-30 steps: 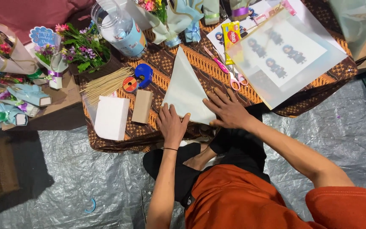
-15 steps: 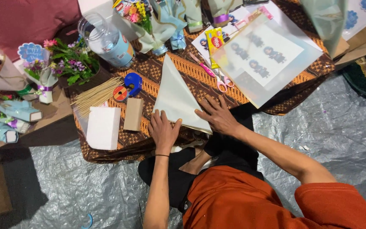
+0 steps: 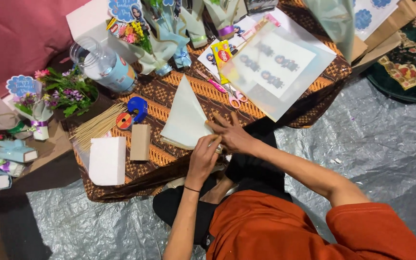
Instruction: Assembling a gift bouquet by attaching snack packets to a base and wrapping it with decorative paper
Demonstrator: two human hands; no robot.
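I sat on a grey plastic sheet (image 3: 376, 144) with a brown patterned cloth (image 3: 188, 91) spread before me, and I was partway through shaping a piece of pale green wrapping paper (image 3: 185, 115). It lay near the cloth's near edge, about midway along, folded to a tall triangle with its point aimed at the far edge. A large sheet printed with small blue figures (image 3: 278, 67) covered the far right part of the cloth. A white block (image 3: 107, 161) and a small tan box (image 3: 140, 142) sat just beside each other at the near left corner, with a bundle of thin wooden skewers (image 3: 97, 126) beyond them. Pink-handled scissors (image 3: 227, 94) lay just past the paper.

My right hand (image 3: 234, 135) rested flat on the paper's lower right corner, fingers spread, pinning it. My left hand (image 3: 203, 156) curled at the same bottom edge, fingertips pinching the fold.

I judged the step to be creasing that edge; the next move seemed to call for keeping the corner held while pressing along the fold.
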